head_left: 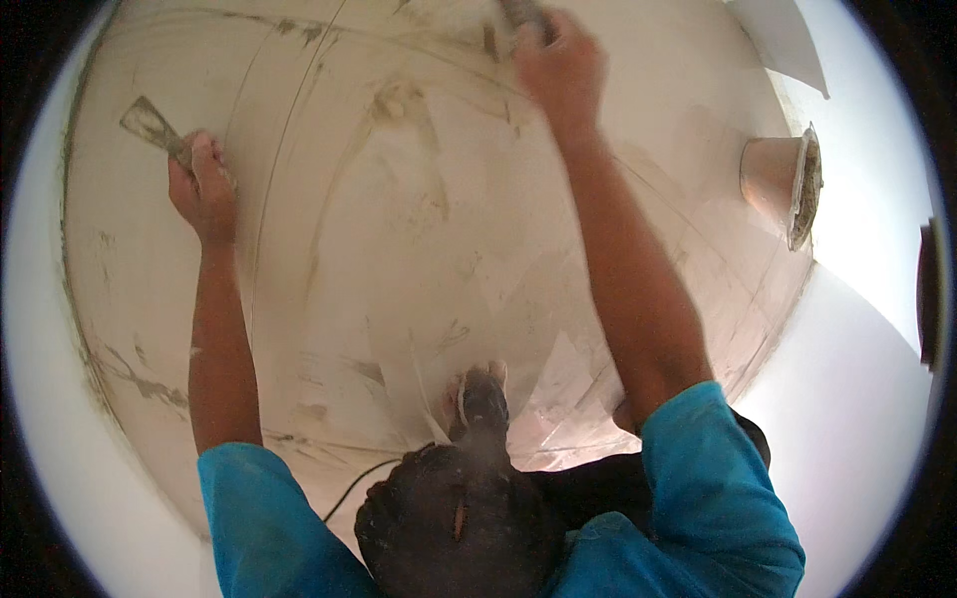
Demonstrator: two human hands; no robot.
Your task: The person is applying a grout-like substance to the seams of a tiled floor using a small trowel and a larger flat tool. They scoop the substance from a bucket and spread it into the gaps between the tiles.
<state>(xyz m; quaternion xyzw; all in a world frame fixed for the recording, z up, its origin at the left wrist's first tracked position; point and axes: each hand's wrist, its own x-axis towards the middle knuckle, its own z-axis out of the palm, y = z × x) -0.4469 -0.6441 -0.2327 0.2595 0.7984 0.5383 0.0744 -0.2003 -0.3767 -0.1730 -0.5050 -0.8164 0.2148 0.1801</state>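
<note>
Big cream plastered wall (399, 229) fills most of the view, w/ grey-brown smears & scrape marks. Both arms in blue sleeves (718, 478) reach up to it. Round fixture (783, 184) sticks out of the wall at right, well apart from both hands. Right hand (558, 65) is closed round a tool (523, 15) at the top edge, mostly hidden, pressed to the wall. Left hand (204, 184) grips the handle of 1 putty knife (150, 125), blade tilted up-left, flat against the wall.
</note>
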